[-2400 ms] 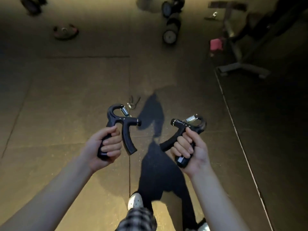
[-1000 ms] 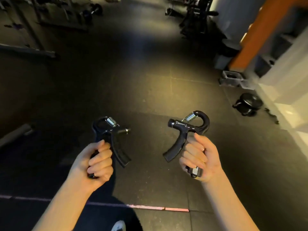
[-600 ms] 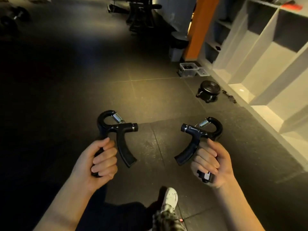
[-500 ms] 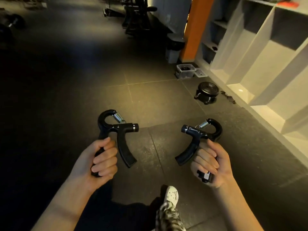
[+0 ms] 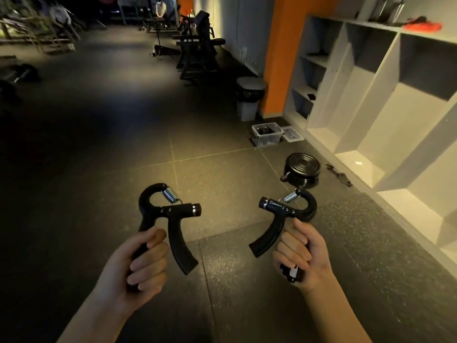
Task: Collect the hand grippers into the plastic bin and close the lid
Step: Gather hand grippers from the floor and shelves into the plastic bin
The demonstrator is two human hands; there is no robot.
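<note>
Swung right and come nearer over the last moments: clear plastic bin (image 5: 268, 141) now larger and plainer, right of centre in the frame, at the foot of the white shelving (image 5: 371, 107), lid (image 5: 293, 135) off and flat on the floor just to its right. Same grips as before. Left hand (image 5: 141, 263) curled tight round the outer handle of the left-held hand gripper (image 5: 170, 211), spring end up, inner handle hanging free. Right hand (image 5: 301, 256) wrapped likewise round one handle of the right-held hand gripper (image 5: 284, 214). Dark shapes already inside the bin, too small to name. Round black ribbed disc (image 5: 303, 169) on the floor between hands and bin. Probably mid-carry: more walking, then both grippers dropped in and the lid fitted.
</note>
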